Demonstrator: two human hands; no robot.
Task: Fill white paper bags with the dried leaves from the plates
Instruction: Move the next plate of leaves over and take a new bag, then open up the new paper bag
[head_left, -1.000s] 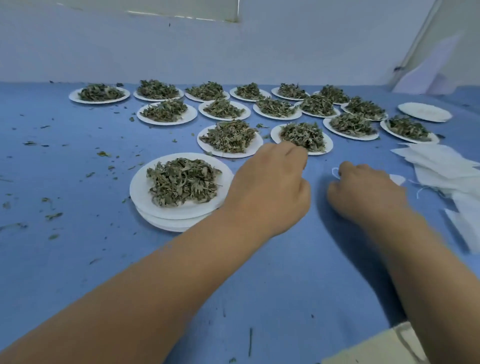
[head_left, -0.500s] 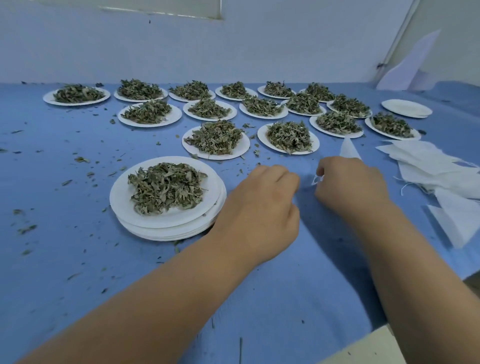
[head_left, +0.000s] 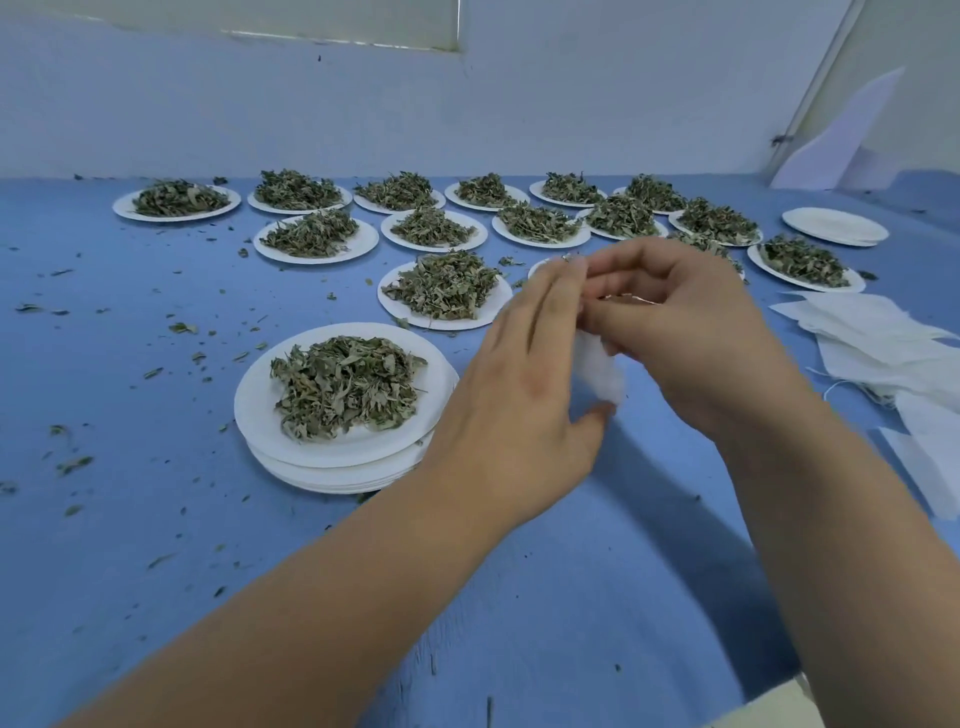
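A small white paper bag (head_left: 600, 366) hangs between my two hands above the blue table. My right hand (head_left: 675, 332) pinches its top with curled fingers. My left hand (head_left: 524, 374) holds it from the left, fingers fairly straight along the bag and thumb under its lower end. Most of the bag is hidden by the hands. To the left, a pile of dried leaves (head_left: 345, 384) lies on the top plate of a stack of white plates (head_left: 337, 467). Several more plates of leaves (head_left: 447, 286) stand further back.
A heap of flat white paper bags (head_left: 883, 343) lies at the right edge. An empty white plate (head_left: 834, 226) sits at the back right. Leaf crumbs are scattered over the blue table (head_left: 130, 467). A pale wall closes the back.
Both hands have risen from the table surface and come together, lifting the white bag up between them. The left hand's fingers have straightened against the bag.
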